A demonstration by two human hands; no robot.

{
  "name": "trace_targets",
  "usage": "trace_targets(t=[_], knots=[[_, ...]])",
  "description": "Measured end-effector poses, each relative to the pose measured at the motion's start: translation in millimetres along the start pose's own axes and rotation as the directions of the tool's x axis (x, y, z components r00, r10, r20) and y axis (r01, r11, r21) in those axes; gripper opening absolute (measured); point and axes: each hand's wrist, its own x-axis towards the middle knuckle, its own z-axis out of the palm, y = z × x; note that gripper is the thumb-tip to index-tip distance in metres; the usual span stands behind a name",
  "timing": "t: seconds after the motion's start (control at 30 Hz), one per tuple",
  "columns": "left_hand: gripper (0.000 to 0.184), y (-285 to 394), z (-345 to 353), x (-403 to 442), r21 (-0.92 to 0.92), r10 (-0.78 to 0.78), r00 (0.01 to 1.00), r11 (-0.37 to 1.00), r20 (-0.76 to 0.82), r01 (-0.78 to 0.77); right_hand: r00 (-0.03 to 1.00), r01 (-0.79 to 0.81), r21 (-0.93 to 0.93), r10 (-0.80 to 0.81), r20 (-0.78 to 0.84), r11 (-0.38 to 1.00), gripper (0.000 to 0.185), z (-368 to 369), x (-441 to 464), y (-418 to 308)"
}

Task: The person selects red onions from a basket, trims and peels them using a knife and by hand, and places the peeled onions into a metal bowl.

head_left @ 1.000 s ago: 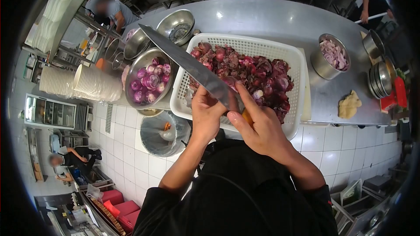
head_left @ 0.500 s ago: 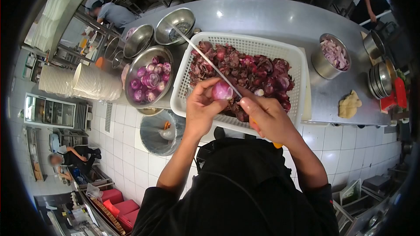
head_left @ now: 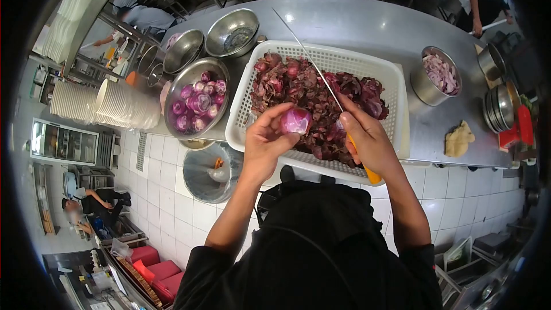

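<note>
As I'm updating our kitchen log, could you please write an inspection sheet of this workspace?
Surface: grey metal table.
Work items: round, shiny purple onion; long metal knife with yellow handle; rectangular white perforated basket holding dark-red onions and papery skins; round metal bowl holding shiny purple onions.
Clutter: cylindrical metal pot of pale-purple pieces; crumpled yellowish cloth-like item.
Hands: left hand holds the onion; right hand grips the knife.
Cables: nothing seen on the table.
Surroundings: plastic-lined waste bin; white tiled floor; other people in the background.
</note>
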Motion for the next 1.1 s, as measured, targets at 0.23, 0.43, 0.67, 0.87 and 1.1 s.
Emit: trace_targets(t=[0.23, 0.43, 0.67, 0.87, 1.1], knots=[[0.054, -1.3, 4.1, 1.5, 0.068, -0.036, 0.999, 0.997, -0.012, 0.037, 0.985, -0.172, -0.022, 0.172, -0.022, 0.985, 0.058, -7.5, -1.4, -8.1], [0.048, -2.9, 10.0, 3.3, 0.054, -0.079, 0.997, 0.995, 0.001, 0.079, 0.961, 0.276, -0.333, -0.26, 0.091, 0.902, 0.067, 11.4, -30.0, -19.5], [0.053, 5.7, 14.1, -1.0, 0.044, -0.119, 0.992, 0.992, -0.035, 0.121, 0.94, 0.335, -0.33, -0.287, 0.187, 0.882, 0.067, 18.0, -38.7, -30.0], [0.049, 2.3, 8.9, -3.8, 0.077, -0.079, 0.996, 0.994, 0.038, 0.076, 0.922, 0.387, -0.33, -0.35, 0.168, 0.861, 0.064, 21.1, -37.7, -20.0], [0.055, 1.5, 10.3, -4.8, 0.014, -0.056, 0.996, 0.998, 0.076, 0.055, 0.945, 0.328, -0.387, -0.3, 0.133, 0.862, 0.054, 20.0, -34.4, -19.8]])
